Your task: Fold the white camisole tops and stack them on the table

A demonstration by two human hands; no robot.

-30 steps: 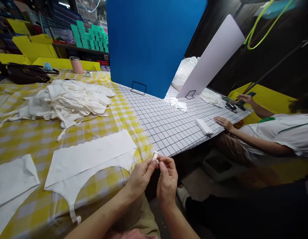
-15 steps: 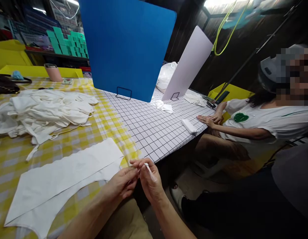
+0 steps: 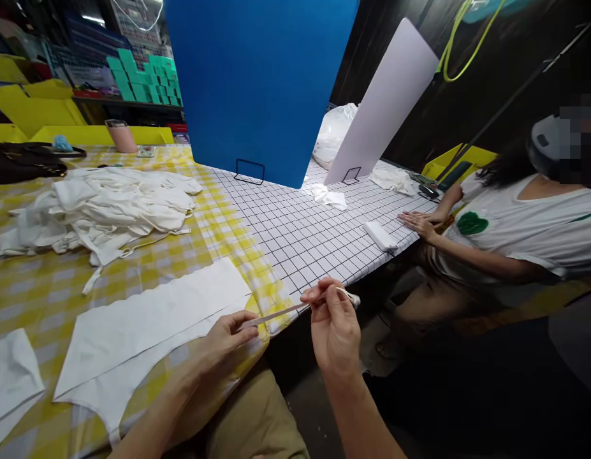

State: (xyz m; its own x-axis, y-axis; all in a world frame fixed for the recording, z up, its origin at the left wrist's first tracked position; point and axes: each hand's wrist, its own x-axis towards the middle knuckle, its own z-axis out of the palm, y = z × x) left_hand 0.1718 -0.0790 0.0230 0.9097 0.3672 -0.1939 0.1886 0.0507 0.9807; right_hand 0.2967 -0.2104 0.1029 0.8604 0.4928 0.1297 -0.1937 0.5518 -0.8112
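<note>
A narrow white fabric strap (image 3: 280,312) is stretched between my hands, over the table's front corner. My left hand (image 3: 226,335) pinches its near end between thumb and fingers. The far part runs through the closed fingers of my right hand (image 3: 336,322), with a white loop bulging out beyond them. Left of my hands, flat white cut fabric (image 3: 152,325) lies on the yellow checked cloth, and my left wrist is close to its curved edge. A large heap of white strapped garments (image 3: 118,204) sits behind it.
A blue upright panel (image 3: 257,83) and a white panel (image 3: 376,95) stand on the grid-patterned tablecloth (image 3: 295,223). On the right sits another person (image 3: 496,223), hands on the table edge by a white rectangular device (image 3: 380,236). A pink tumbler (image 3: 121,136) stands at back left.
My hands, close together before, have moved apart, the right one going right and up. The strap now shows stretched between them. The whole view has shifted slightly.
</note>
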